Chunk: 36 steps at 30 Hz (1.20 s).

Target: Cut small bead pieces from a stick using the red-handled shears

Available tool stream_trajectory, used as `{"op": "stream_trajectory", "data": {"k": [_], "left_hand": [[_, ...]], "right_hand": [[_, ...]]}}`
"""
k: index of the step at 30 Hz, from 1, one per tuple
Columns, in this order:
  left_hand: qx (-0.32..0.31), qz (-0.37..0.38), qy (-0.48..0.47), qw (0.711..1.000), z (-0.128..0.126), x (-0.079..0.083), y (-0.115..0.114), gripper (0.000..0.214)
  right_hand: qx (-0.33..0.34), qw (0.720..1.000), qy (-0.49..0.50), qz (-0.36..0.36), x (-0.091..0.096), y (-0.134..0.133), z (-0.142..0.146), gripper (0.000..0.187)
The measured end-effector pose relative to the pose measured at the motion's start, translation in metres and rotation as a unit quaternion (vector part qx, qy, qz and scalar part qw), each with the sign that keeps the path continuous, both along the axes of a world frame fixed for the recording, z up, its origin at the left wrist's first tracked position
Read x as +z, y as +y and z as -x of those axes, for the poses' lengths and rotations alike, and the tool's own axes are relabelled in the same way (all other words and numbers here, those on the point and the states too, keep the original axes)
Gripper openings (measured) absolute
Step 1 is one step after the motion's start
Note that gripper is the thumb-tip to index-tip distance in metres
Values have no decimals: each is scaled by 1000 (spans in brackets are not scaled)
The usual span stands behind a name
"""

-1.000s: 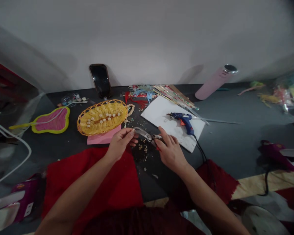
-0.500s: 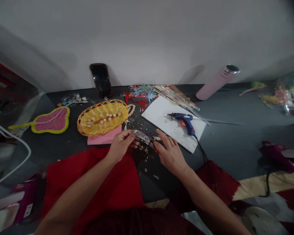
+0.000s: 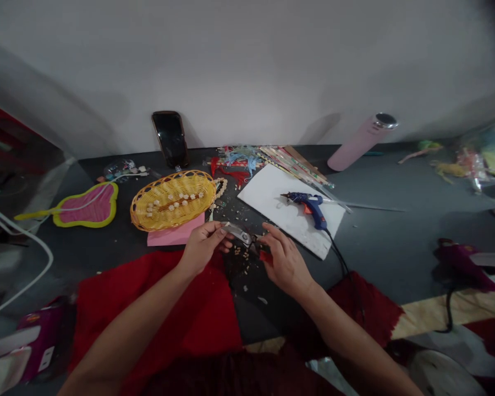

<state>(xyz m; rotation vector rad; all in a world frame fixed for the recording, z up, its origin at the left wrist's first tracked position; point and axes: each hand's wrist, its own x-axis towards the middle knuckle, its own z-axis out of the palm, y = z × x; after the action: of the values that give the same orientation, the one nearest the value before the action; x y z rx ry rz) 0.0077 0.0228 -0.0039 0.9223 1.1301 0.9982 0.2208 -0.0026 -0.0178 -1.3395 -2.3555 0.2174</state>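
A pair of scissors [image 3: 240,235] with metal blades and a round pivot lies level between my two hands, low over the dark table. My right hand [image 3: 287,263] is closed round its handles, where a bit of red shows; the index finger stretches forward. My left hand [image 3: 204,245] pinches at the blade tips; whatever lies between its fingers is too small to name. Tiny beige pieces [image 3: 246,255] are scattered on the table just below the blades. Behind the left hand stands a yellow wicker basket [image 3: 165,195] with small pale flower-shaped pieces in it.
A blue glue gun [image 3: 309,204] rests on a white board [image 3: 264,192], its cord running toward me. Sticks [image 3: 297,165] and red tassels [image 3: 233,175] lie behind. A phone [image 3: 171,140] and pink bottle [image 3: 361,144] lean on the wall. Red cloth [image 3: 160,308] covers the near left.
The fingers of my right hand have drawn in slightly on the scissor handles. My left hand keeps its pinch at the blade tips. The view has shifted a little.
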Motion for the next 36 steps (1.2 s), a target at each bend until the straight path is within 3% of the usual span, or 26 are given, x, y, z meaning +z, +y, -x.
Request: {"op": "stream_trajectory", "data": {"k": [5, 23, 30, 36], "left_hand": [[-24, -1, 22, 999, -1, 7, -5, 17], [-50, 3, 42, 998, -1, 1, -11, 21], [-19, -4, -1, 1000, -4, -2, -9, 19], [-22, -22, 54, 998, 1, -2, -8, 17]], "right_hand": [[24, 999, -23, 43, 0, 2, -1, 65], [25, 993, -19, 110, 5, -2, -2, 55], [3, 997, -12, 83, 2, 1, -3, 55], [19, 997, -9, 69, 0, 3, -5, 62]]}}
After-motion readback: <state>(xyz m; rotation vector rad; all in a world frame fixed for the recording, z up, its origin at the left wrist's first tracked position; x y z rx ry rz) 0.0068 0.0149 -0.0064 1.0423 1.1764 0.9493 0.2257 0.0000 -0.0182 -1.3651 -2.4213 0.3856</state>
